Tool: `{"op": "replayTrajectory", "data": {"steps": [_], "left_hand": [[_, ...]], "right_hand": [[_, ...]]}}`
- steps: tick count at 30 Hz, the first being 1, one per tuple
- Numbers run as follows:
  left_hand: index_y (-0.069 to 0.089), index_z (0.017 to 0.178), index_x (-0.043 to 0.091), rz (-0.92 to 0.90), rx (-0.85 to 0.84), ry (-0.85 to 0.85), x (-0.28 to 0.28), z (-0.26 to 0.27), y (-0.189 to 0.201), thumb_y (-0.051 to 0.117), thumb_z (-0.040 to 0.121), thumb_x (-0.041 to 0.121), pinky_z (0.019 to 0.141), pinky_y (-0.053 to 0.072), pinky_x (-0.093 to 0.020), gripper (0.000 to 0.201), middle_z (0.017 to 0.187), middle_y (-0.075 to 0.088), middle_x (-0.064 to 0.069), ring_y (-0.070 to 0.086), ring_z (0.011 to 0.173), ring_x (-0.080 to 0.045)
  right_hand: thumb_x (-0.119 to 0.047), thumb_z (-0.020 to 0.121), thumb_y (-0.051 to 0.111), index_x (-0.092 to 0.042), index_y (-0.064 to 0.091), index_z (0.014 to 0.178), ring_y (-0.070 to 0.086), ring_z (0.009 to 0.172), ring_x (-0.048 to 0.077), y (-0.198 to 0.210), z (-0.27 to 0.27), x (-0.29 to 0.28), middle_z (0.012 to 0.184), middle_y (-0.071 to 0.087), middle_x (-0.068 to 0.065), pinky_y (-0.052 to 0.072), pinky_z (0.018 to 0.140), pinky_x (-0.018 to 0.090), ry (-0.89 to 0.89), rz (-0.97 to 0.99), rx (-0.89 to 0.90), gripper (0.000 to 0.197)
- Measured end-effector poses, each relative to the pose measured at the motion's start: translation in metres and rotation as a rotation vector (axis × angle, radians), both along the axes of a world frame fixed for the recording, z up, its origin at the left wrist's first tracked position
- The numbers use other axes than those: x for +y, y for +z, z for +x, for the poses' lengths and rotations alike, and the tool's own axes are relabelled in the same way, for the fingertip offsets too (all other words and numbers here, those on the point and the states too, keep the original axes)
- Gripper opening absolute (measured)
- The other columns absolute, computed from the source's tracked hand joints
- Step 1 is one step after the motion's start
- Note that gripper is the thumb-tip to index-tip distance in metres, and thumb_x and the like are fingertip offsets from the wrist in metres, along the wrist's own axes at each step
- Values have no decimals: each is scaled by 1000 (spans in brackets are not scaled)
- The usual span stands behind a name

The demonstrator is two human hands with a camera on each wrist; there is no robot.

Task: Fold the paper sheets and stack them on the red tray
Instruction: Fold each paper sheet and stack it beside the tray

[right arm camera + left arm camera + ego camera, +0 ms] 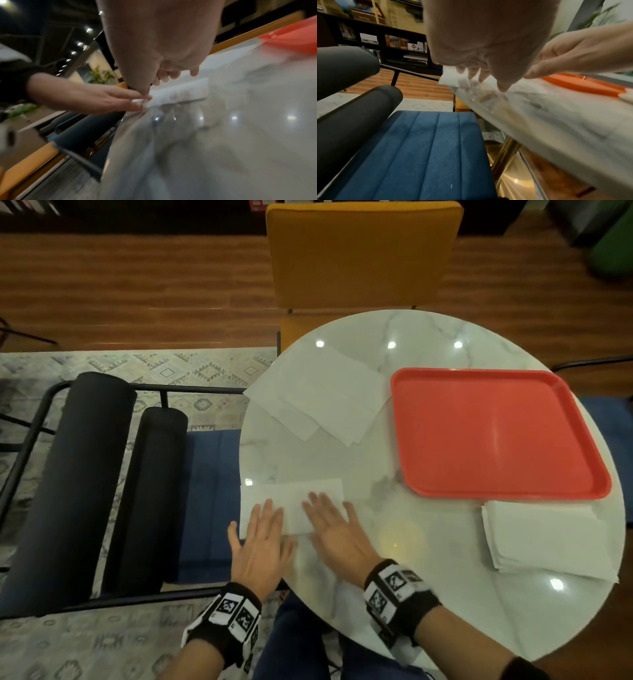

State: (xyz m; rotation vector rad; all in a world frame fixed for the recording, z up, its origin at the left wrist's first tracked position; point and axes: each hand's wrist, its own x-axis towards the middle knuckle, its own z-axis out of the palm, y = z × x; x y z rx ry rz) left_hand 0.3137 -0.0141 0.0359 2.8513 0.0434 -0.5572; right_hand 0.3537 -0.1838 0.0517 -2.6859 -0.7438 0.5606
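Both hands are laid flat, fingers straight, on the folded paper sheet (291,505) at the tabletop's (428,542) near left edge; nothing is gripped. Left hand (258,542) is pressed on its left part, right hand (337,530) on its right part. Its long axis is run left to right. Red tray (493,433) is found empty toward the right edge, nearer the right hand. Unfolded sheets (318,398) are left at the far left edge.
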Motion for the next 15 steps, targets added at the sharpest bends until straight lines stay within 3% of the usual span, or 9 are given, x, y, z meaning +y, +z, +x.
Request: {"op": "replayTrajectory", "data": {"steps": [2,4,6,10,12,13,15], "left_hand": [[21,150,17,1,81,-70,1,-1,-10,-7,91,58,106,10,-67,77,158,14,-4,19,144,-24],[-9,150,20,10,76,-123,-2,-1,-18,-33,76,60,106,-13,-60,87,157,-17,2,-9,145,-18],[-19,147,25,-15,57,-114,-4,-2,-22,-35,73,60,104,-21,-55,83,153,-28,6,-18,144,-15],[-23,146,27,-12,58,-118,-5,-2,-21,-34,74,58,106,-19,-54,79,153,-29,8,-20,142,-12],[-26,145,27,-28,65,-115,-4,-1,-21,-33,74,58,105,-20,-54,77,151,-32,8,-24,140,-11],[-26,145,27,-29,65,-118,-4,0,-22,-30,76,58,105,-20,-54,75,151,-32,8,-23,140,-12],[-25,145,28,-12,48,-127,-3,0,-23,-29,79,57,105,-20,-54,72,153,-29,7,-20,142,-15]], "right_hand": [[-38,98,15,-15,3,151,-15,141,16,-10,-14,11,152,-12,-4,-11,111,50,127,-56,57,59],[-46,97,7,-17,-3,150,-21,138,15,-21,-19,7,150,-18,-7,-16,109,50,160,-78,65,61],[-52,95,-2,-22,-7,149,-21,139,15,-31,-19,-7,152,-18,-9,-19,108,51,154,-110,64,63],[-54,88,-8,-30,-17,144,-22,140,10,-32,-16,-44,152,-21,-13,-19,108,49,69,-151,74,62],[-54,85,-11,-29,-15,145,-19,140,8,-33,-15,-65,152,-20,-14,-17,109,49,14,-155,64,65],[-53,88,-11,-26,-8,148,-11,143,8,-34,-15,-75,154,-13,-13,-14,111,48,-20,-155,43,65],[-44,98,-3,-20,25,147,26,142,12,-31,-16,-88,155,23,-4,5,111,50,-83,-193,7,61]]}}
